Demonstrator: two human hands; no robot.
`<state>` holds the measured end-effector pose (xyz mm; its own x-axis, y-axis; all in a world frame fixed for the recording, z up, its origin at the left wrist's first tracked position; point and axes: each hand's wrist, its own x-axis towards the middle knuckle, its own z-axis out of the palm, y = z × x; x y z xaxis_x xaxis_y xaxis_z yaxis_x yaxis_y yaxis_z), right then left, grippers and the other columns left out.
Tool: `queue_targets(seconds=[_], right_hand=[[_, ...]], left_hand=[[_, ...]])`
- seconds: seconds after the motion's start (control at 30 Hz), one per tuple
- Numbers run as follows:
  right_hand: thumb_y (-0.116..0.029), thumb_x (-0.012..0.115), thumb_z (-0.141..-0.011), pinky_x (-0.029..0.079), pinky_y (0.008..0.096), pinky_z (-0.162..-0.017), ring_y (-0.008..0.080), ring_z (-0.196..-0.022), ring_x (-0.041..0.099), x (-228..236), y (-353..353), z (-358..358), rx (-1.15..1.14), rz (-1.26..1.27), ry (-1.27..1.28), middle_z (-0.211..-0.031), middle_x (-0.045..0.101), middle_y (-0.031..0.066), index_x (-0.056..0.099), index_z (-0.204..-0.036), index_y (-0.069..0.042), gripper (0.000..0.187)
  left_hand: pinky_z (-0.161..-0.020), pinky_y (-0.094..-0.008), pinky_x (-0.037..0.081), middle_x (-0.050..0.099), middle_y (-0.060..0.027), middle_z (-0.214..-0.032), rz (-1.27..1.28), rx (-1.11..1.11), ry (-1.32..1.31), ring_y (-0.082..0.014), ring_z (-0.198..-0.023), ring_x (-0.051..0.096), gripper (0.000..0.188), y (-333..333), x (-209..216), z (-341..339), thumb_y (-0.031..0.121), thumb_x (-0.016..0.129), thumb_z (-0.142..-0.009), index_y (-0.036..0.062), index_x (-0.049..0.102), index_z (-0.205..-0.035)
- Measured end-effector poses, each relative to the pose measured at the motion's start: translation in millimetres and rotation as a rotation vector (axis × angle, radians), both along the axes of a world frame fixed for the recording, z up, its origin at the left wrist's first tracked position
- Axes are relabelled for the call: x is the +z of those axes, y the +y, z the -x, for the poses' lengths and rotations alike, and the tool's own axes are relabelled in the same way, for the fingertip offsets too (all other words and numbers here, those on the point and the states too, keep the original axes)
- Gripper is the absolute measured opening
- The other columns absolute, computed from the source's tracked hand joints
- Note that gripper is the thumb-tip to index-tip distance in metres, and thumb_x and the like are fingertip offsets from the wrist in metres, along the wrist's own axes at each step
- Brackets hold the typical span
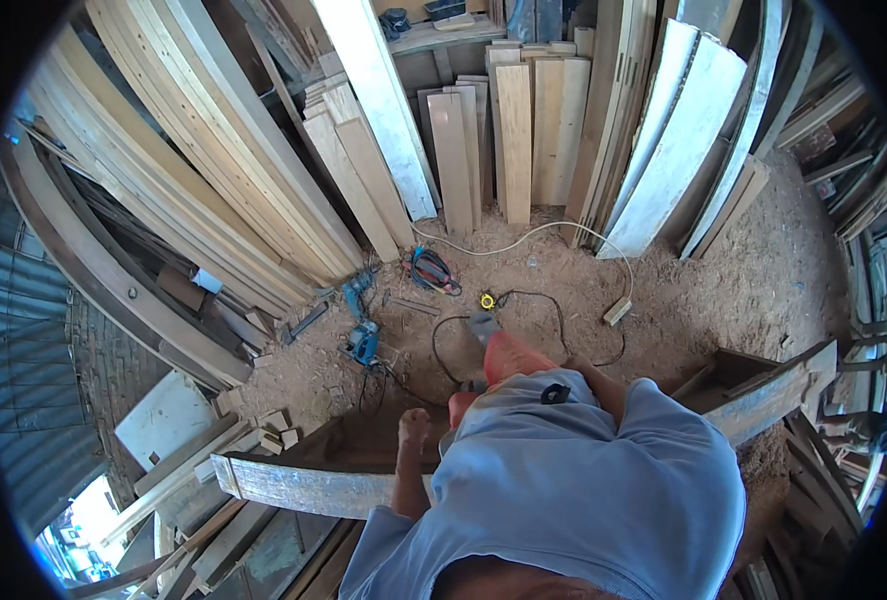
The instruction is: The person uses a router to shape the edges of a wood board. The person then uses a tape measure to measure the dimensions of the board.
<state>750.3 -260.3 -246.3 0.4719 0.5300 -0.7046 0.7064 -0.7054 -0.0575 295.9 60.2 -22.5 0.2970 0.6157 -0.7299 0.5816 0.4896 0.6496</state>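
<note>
My left hand (414,426) hangs in front of the dark inner side of a long wooden trough-like piece, with its fingers curled closed. Nothing sticks out of it. My right forearm (609,392) shows beside the grey-blue shirt, but the hand at its end is hidden. On the ground ahead of the left hand lies a teal power tool (363,343) with a dark cord. Another teal power tool (357,290) lies just beyond it. A yellow round tape measure (487,300) rests near my outstretched foot (483,324).
Tall boards (554,130) lean along the far side, and long curved planks (214,150) at the left. The wooden trough (309,490) crosses close to my body. A pale cable (524,235) runs to a power strip (618,311). Coiled leads (430,270) lie on the sawdust-covered ground (754,290).
</note>
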Motion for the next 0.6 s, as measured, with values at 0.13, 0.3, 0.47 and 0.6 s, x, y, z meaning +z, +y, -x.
queue_targets(seconds=[0.13,0.3,0.47,0.6], right_hand=[[-0.029,0.065,-0.086,0.059,0.0448,-0.082,0.0362,-0.101,0.073,41.2,85.1,80.1,0.243,-0.093,0.148,-0.097,0.076,0.0157,0.079,-0.098,-0.017,0.022],[-0.022,0.065,-0.083,0.060,0.0469,-0.079,0.0370,-0.096,0.074,70.6,67.6,6.0,-0.049,-0.150,0.141,-0.097,0.076,0.0168,0.079,-0.098,-0.012,0.023],[-0.030,0.065,-0.086,0.059,0.0474,-0.083,0.0363,-0.097,0.074,138.5,131.3,8.9,0.453,-0.041,0.077,-0.103,0.075,0.0197,0.080,-0.099,-0.012,0.027],[-0.037,0.063,-0.089,0.058,0.0451,-0.088,0.0369,-0.099,0.074,133.9,117.0,-28.8,0.086,-0.101,0.020,-0.107,0.075,0.0209,0.079,-0.101,-0.010,0.034]], left_hand=[[-0.082,-0.0408,0.057,0.075,-0.0192,-0.103,-0.246,-0.309,0.314,-0.0285,-0.094,0.073,0.042,-9.7,33.6,28.9,0.033,0.059,-0.095,-0.0015,0.070,-0.115],[-0.092,-0.0420,0.055,0.074,-0.0219,-0.108,-0.280,-0.385,0.092,-0.0321,-0.105,0.072,0.043,-26.5,37.6,-35.4,0.033,0.060,-0.093,-0.0017,0.072,-0.115],[-0.087,-0.0419,0.056,0.075,-0.0208,-0.103,-0.257,-0.322,0.177,-0.0314,-0.097,0.073,0.039,-32.5,19.5,2.8,0.030,0.060,-0.092,-0.0015,0.073,-0.111],[-0.074,-0.0416,0.057,0.075,-0.0175,-0.091,-0.129,-0.285,0.118,-0.0291,-0.081,0.073,0.034,-27.3,35.0,-18.7,0.028,0.061,-0.091,-0.0007,0.075,-0.102]])
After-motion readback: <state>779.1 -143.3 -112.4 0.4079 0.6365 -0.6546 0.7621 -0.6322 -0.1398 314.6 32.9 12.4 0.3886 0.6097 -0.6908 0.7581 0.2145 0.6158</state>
